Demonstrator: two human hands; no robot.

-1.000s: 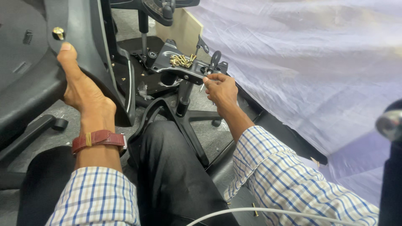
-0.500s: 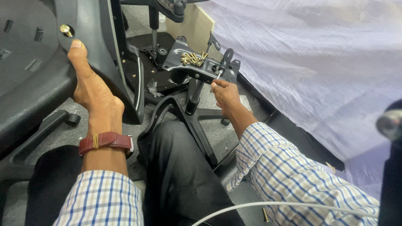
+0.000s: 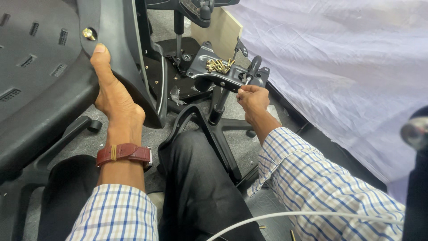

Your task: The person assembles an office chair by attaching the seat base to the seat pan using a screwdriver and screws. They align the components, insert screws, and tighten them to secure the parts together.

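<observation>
My left hand [image 3: 111,89] presses flat against a curved black plastic chair part [image 3: 118,49] that carries a brass bolt [image 3: 88,33] near my thumb. My right hand [image 3: 252,99] pinches a small metal tool or screw at the edge of a black metal chair mechanism plate [image 3: 232,73]. A pile of brass screws [image 3: 217,65] lies on that plate. The plate sits on a gas column over the black star base [image 3: 214,129]. A red-brown watch strap [image 3: 125,154] is on my left wrist.
A black perforated seat shell [image 3: 31,67] lies at left with an armrest piece below it. A white-lilac cloth [image 3: 339,67] covers the right side. My dark-trousered leg [image 3: 200,187] is in the middle. A white cable [image 3: 312,216] crosses the bottom. Loose screws lie on the floor.
The view has shifted a little. My right hand stays at the plate's edge, fingers pinched together. My left hand keeps pressing on the black chair part.
</observation>
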